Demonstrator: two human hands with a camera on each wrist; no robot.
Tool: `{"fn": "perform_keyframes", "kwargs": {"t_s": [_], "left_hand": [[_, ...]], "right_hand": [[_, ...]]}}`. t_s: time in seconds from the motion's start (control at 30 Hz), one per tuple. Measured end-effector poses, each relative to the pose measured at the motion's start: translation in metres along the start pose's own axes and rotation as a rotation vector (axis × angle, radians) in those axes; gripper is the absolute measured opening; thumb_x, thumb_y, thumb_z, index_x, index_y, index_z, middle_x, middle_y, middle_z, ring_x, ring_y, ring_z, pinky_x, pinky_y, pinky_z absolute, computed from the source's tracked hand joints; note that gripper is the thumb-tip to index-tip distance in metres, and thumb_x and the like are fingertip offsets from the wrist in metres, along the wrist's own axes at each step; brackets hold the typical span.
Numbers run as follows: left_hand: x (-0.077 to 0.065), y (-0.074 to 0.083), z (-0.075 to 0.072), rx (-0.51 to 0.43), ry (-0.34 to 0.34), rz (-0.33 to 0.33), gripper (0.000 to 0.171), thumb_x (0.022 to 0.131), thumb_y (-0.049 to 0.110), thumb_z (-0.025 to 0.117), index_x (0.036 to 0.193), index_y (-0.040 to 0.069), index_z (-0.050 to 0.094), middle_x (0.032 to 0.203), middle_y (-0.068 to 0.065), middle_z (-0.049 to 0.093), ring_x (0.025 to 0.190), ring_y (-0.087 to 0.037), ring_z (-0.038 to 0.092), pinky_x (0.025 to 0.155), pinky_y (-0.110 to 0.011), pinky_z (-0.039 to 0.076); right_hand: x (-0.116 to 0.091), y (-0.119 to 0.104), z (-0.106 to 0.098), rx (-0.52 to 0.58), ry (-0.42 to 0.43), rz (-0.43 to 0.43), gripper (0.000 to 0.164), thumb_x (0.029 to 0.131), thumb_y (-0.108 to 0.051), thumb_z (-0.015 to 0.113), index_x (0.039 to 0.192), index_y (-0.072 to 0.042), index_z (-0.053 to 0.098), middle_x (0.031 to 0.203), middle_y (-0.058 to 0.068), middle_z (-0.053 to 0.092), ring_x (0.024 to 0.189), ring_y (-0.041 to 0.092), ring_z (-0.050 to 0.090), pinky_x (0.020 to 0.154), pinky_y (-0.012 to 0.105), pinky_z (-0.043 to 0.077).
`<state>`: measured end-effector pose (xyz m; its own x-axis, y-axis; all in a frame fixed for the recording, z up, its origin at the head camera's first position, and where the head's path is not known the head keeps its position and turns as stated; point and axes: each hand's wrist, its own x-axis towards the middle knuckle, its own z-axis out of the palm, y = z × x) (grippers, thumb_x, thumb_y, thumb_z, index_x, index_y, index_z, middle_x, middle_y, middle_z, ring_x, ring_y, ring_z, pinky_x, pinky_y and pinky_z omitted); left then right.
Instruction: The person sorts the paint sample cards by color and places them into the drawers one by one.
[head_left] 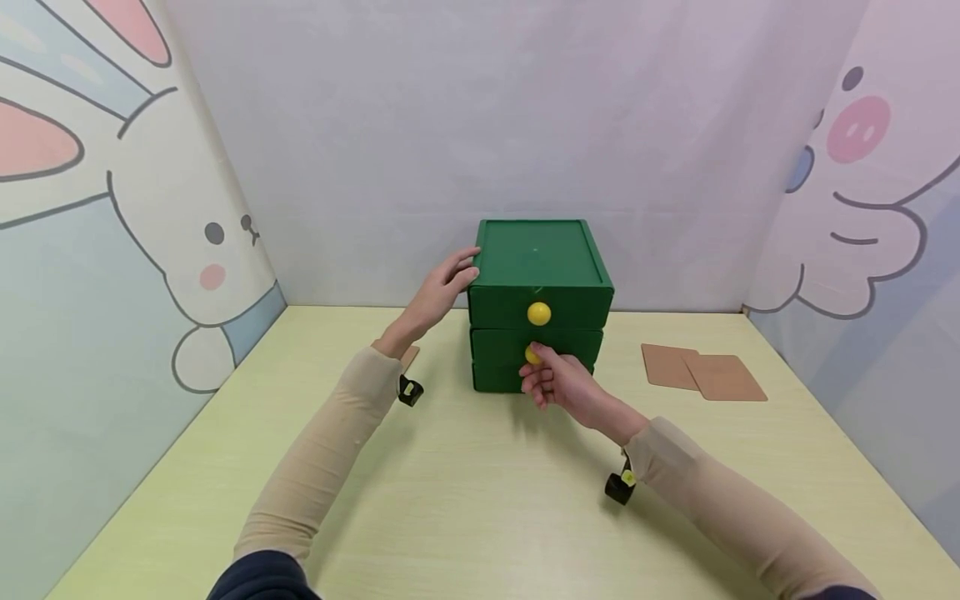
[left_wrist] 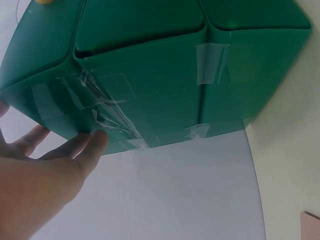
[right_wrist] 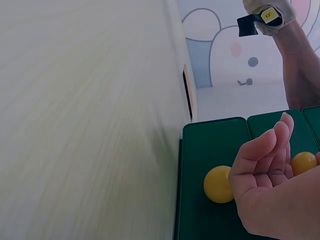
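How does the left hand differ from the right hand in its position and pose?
The left hand touches the left side of the green drawer box, while the right hand is at its front. The left hand's fingers are nearly straight; the right hand's are curled, with its thumb on the middle yellow knob. Both hands emerge from beige sleeves.

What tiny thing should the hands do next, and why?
Maybe pull the middle yellow knob gently outward, because the right hand seems to pinch it, while the left hand touches the side of the green drawers, perhaps to steady them.
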<state>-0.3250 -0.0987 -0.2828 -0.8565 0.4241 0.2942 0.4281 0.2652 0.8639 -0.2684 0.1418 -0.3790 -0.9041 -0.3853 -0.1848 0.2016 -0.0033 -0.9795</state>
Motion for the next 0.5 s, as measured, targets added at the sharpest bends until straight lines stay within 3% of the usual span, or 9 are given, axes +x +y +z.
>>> {"fn": "perform_keyframes", "kwargs": {"t_s": [0.13, 0.3, 0.5], "left_hand": [[-0.003, 0.005, 0.0, 0.01, 0.004, 0.003, 0.052, 0.104, 0.028, 0.039, 0.153, 0.011, 0.028, 0.157, -0.015, 0.029, 0.143, -0.031, 0.033, 0.115, -0.047, 0.033], [0.006, -0.015, 0.0, 0.019, 0.023, 0.009, 0.051, 0.103, 0.035, 0.041, 0.152, 0.021, 0.031, 0.156, -0.009, 0.033, 0.143, -0.025, 0.036, 0.115, -0.044, 0.035], [-0.004, 0.008, 0.001, 0.008, 0.005, -0.006, 0.052, 0.104, 0.028, 0.04, 0.152, 0.012, 0.029, 0.157, -0.014, 0.03, 0.144, -0.029, 0.033, 0.116, -0.046, 0.033]], "right_hand": [[0.002, 0.0, -0.001, 0.001, -0.006, -0.001, 0.06, 0.099, -0.05, 0.045, 0.105, 0.01, 0.054, 0.071, 0.0, 0.064, 0.058, 0.012, 0.052, 0.057, 0.024, 0.047], [-0.003, 0.005, -0.005, -0.087, -0.069, 0.006, 0.064, 0.095, -0.051, 0.053, 0.113, 0.01, 0.054, 0.078, 0.003, 0.062, 0.061, 0.014, 0.052, 0.059, 0.025, 0.047], [-0.012, 0.019, -0.009, -0.208, -0.074, 0.095, 0.056, 0.093, -0.048, 0.058, 0.106, 0.006, 0.057, 0.075, 0.004, 0.058, 0.06, 0.015, 0.05, 0.059, 0.025, 0.046]]}}
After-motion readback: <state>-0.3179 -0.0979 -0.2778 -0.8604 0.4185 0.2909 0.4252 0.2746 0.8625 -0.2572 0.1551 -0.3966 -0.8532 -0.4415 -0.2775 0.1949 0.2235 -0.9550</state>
